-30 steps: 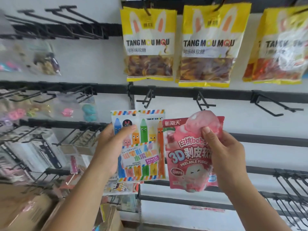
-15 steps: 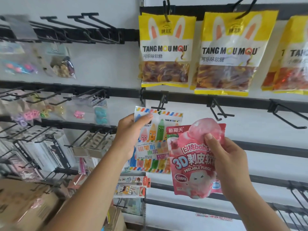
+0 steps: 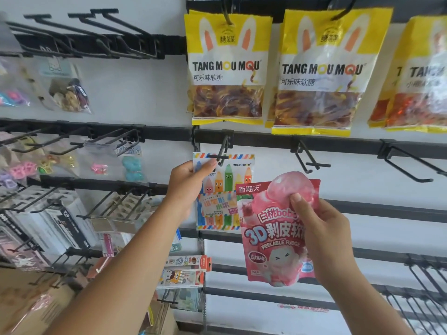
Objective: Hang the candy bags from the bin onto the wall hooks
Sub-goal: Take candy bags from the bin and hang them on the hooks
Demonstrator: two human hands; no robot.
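My left hand (image 3: 187,183) pinches the top left corner of a white crayon-print candy bag (image 3: 226,180), held up so its top edge overlaps the tip of a black wall hook (image 3: 223,151). Whether the hook passes through the bag's hole I cannot tell. My right hand (image 3: 321,233) grips a pink peach fudge bag (image 3: 268,233) by its right side, lower and in front of the crayon bag. An empty hook (image 3: 308,158) juts out just above the pink bag. The bin is out of view.
Yellow rabbit candy bags (image 3: 227,68) (image 3: 321,73) (image 3: 418,76) hang on the top rail. Another empty hook (image 3: 411,163) sticks out at right. Hooks with small trinket packets (image 3: 67,93) and boxed goods fill the left panel. Cardboard boxes (image 3: 29,308) sit low left.
My left hand has raised the crayon bag up to the hook under the yellow bags. The right hand with the pink bag stayed lower and moved little.
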